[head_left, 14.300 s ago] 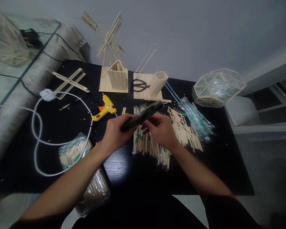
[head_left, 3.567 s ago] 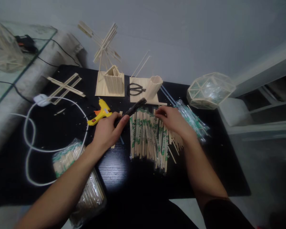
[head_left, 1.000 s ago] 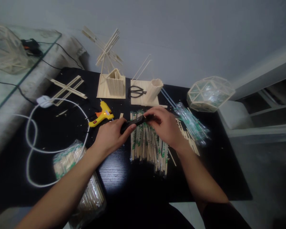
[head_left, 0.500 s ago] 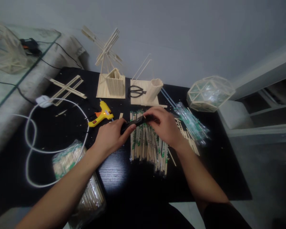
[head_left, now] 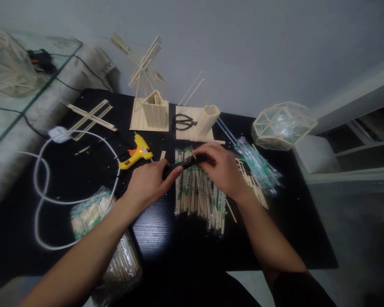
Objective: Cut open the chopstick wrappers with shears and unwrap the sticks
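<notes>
My left hand point(head_left: 149, 184) grips the handle of a long black tool point(head_left: 182, 164), thumb laid along it. My right hand point(head_left: 220, 169) is closed at the tool's far end, pinching a thin light stick that I can barely make out. Both hands hover over a heap of wrapped wooden chopsticks point(head_left: 196, 194) on the black table point(head_left: 166, 238).
A yellow glue gun point(head_left: 137, 153) lies left of the hands beside a white cable point(head_left: 45, 187). Behind stand a stick windmill point(head_left: 149, 98), black scissors point(head_left: 182, 123) on a stick board, and a stick cup point(head_left: 209, 119). A geodesic stick frame point(head_left: 283, 124) sits right; a bagged chopstick bundle point(head_left: 110, 247) near left.
Earlier my right hand reached into the chopstick heap, then came back to the tool's tip. Over the last second both hands have stayed almost still.
</notes>
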Tool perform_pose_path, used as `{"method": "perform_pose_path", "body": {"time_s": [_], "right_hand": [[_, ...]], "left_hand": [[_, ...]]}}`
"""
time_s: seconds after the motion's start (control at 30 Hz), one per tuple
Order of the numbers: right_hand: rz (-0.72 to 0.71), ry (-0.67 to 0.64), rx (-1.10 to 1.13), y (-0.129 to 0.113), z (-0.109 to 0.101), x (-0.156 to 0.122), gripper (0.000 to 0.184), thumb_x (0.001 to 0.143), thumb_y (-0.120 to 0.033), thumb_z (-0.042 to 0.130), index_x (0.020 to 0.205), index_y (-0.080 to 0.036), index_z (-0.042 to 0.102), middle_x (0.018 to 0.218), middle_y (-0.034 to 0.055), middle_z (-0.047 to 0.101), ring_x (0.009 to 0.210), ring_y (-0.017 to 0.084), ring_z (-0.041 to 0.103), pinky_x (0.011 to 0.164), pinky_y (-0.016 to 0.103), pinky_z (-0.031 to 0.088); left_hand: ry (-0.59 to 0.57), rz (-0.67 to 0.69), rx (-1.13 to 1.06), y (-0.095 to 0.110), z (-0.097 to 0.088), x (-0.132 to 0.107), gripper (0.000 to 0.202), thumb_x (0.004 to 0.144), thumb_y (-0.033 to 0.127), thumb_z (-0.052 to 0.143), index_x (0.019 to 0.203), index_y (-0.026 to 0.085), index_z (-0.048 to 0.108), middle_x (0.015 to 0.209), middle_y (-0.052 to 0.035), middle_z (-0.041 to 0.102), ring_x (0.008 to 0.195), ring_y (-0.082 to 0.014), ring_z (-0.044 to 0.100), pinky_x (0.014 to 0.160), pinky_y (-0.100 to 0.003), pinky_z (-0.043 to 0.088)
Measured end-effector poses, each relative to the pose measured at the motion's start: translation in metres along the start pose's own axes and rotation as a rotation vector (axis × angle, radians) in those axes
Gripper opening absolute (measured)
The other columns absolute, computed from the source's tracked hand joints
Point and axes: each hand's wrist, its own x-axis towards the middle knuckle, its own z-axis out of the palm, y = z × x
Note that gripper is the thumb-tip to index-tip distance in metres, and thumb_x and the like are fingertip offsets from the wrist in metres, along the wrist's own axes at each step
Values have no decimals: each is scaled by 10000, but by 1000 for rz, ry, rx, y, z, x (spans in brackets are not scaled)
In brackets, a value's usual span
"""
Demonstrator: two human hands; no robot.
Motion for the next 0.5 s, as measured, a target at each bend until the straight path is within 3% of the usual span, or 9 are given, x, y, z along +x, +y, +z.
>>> {"method": "perform_pose_path", "body": {"time_s": [0.33,0.5], "right_hand": [[0,-32,-17,-4,-2,-1,324,869,-26,620,1049,-257,759,1095,54,704,1039,235,699,849,387,580],[25,-43,-7,-6,-5,-2,301,874,-51,637,1053,-250,773,1104,60,708,1019,231,706,839,388,580]], "left_hand": [[43,62,12,-2,3,1,666,1005,753,277,768,202,566,814,-77,661,717,-229,611,596,-330,271],[38,54,22,0,2,0,718,990,781,265,756,196,609,790,-72,635,691,-218,585,591,-329,259]]}}
